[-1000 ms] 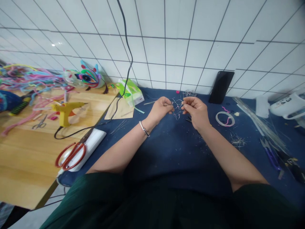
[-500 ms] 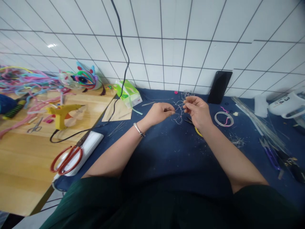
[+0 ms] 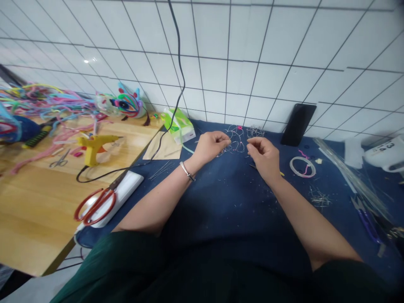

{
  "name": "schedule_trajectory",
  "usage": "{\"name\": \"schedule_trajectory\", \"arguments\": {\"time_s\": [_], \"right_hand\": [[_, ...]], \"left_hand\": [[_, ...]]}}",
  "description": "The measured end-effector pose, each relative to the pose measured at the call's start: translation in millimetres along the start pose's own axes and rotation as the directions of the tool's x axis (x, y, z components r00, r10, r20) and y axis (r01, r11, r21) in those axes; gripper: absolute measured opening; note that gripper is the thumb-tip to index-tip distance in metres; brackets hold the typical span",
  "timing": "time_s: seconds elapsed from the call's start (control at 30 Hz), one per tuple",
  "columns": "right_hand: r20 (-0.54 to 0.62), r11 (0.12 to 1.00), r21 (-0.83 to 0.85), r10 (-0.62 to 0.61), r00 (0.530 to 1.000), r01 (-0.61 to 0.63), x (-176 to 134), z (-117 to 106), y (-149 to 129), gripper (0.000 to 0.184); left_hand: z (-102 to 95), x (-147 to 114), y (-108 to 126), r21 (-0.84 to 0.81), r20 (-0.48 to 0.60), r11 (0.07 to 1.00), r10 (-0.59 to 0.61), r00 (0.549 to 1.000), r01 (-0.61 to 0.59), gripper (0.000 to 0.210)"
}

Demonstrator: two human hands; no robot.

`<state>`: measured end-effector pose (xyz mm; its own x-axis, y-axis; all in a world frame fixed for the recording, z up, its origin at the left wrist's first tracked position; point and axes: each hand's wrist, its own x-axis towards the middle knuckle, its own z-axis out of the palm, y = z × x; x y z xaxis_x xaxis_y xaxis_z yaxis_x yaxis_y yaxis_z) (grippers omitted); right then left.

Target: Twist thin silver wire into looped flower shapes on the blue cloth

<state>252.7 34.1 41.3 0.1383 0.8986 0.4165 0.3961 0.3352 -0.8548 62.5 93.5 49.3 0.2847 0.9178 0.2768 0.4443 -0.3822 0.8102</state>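
Observation:
My left hand (image 3: pixel 211 146), a silver bangle on its wrist, pinches the edge of a thin wire shape (image 3: pixel 237 146) bent into several loops with small pinkish spots. The loops reach to the right from its fingertips, above the dark blue cloth. My right hand (image 3: pixel 264 155) is just to the right of the loops. Its thumb and forefinger are curled and slightly apart, and I see nothing between them. Partly hidden under that hand lies a yellow-handled tool (image 3: pixel 282 173). Behind the fingers sit a tangle of wire (image 3: pixel 255 131) and a small pink piece (image 3: pixel 240 127).
A black phone (image 3: pixel 298 124) leans on the tiled wall. To the right lie a wire coil (image 3: pixel 302 167), wire cuttings (image 3: pixel 320 198), purple-handled snips (image 3: pixel 368 223) and a mug (image 3: pixel 386 153). Left are red-handled scissors (image 3: pixel 94 207), a yellow glue gun (image 3: pixel 93 148) and a green packet (image 3: pixel 181 126).
My right hand has let go of the wire loops and its fingers have parted slightly. The loops now hang from my left hand alone. The view has shifted a little left.

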Motion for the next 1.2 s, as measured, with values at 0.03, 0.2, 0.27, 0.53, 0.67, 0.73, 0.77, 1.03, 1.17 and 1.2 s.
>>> {"name": "schedule_trajectory", "arguments": {"time_s": [0.03, 0.2, 0.27, 0.53, 0.67, 0.73, 0.77, 1.03, 1.17, 1.2], "right_hand": [[0.003, 1.000, -0.029, -0.007, 1.000, 0.007, -2, 1, -1, 0.019], [0.026, 0.991, -0.136, 0.000, 1.000, 0.004, -4, 6, 3, 0.022], [0.017, 0.991, -0.137, -0.002, 1.000, 0.004, -3, 6, 7, 0.020], [-0.028, 0.996, -0.093, -0.016, 0.999, 0.014, 1, 1, 13, 0.018], [-0.039, 0.996, -0.092, -0.020, 0.999, 0.016, 2, 0, 14, 0.018], [-0.035, 0.995, -0.100, -0.031, 0.999, 0.027, 2, -1, 13, 0.018], [-0.033, 0.994, -0.105, -0.043, 0.998, 0.040, 2, -1, 12, 0.019], [-0.036, 0.978, -0.131, -0.167, 0.985, 0.161, 2, -6, -1, 0.018], [-0.001, 0.986, -0.121, -0.114, 0.993, 0.113, 5, -8, -1, 0.021], [0.014, 0.990, -0.107, -0.095, 0.995, 0.096, 6, -9, 0, 0.022]], "left_hand": [[0.4, 0, 1, -0.005, -0.004, 1.000, -0.001, 1.000, 0.001, 0.014], [1.9, -3, 6, -0.012, 0.037, 1.000, 0.012, 0.999, -0.012, 0.015], [2.1, -5, 8, -0.021, 0.070, 1.000, 0.017, 0.997, -0.015, 0.015], [-2.7, -6, 12, -0.142, 0.185, 0.990, 0.003, 0.983, 0.023, 0.016], [-6.7, -6, 15, -0.150, 0.229, 0.989, 0.017, 0.973, 0.018, 0.018], [-7.1, -6, 16, -0.129, 0.232, 0.992, 0.021, 0.973, 0.009, 0.019], [-6.7, -6, 16, -0.115, 0.229, 0.993, 0.022, 0.973, 0.005, 0.018], [1.5, -12, 21, 0.023, 0.243, 0.998, 0.045, 0.969, -0.052, 0.014], [4.4, -15, 23, 0.059, 0.249, 0.993, 0.087, 0.965, -0.105, 0.014], [4.8, -15, 24, 0.064, 0.256, 0.991, 0.101, 0.961, -0.121, 0.014]]}}
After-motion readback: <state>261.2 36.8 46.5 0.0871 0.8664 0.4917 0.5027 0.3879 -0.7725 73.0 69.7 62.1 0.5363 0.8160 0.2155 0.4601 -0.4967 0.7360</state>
